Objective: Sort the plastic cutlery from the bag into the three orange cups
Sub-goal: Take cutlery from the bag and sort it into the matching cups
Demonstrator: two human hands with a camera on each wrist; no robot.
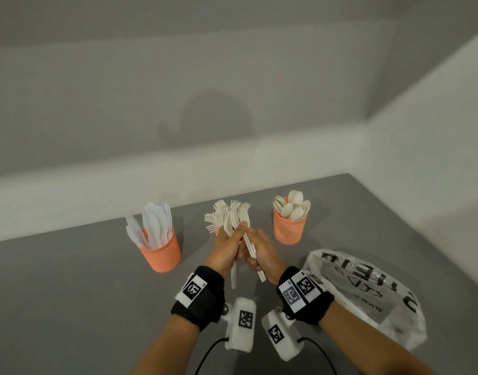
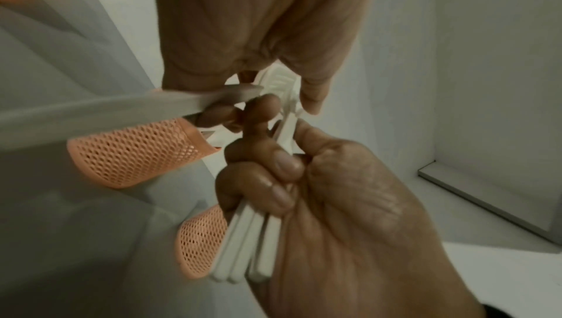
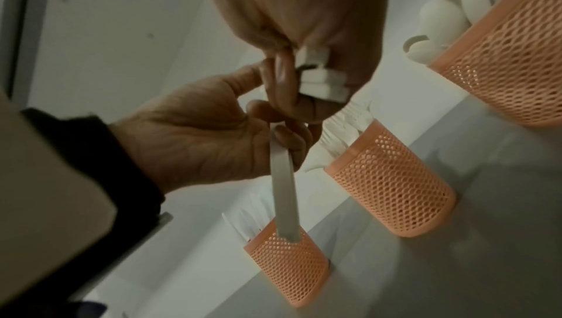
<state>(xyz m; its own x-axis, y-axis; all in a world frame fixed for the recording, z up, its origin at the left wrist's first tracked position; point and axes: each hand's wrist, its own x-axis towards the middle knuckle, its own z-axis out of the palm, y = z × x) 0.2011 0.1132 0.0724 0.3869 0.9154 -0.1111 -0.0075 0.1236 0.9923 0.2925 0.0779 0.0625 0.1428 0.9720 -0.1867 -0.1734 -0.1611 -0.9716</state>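
Both hands meet above the grey table, in front of the middle orange cup (image 3: 389,183), which holds forks (image 1: 214,220). My left hand (image 1: 224,250) grips white forks (image 1: 239,216) with their tines up; one long handle (image 3: 284,191) hangs below its fingers. My right hand (image 1: 262,255) grips a stack of three white handles (image 2: 243,251) touching that bunch. The left orange cup (image 1: 162,253) holds white knives. The right orange cup (image 1: 289,228) holds spoons. The white plastic bag (image 1: 367,293) lies crumpled by my right forearm.
The grey table (image 1: 70,293) ends at a pale wall ledge (image 1: 97,190) just behind the cups. A side wall (image 1: 435,158) rises on the right. Cables run from the wrist cameras at the near edge.
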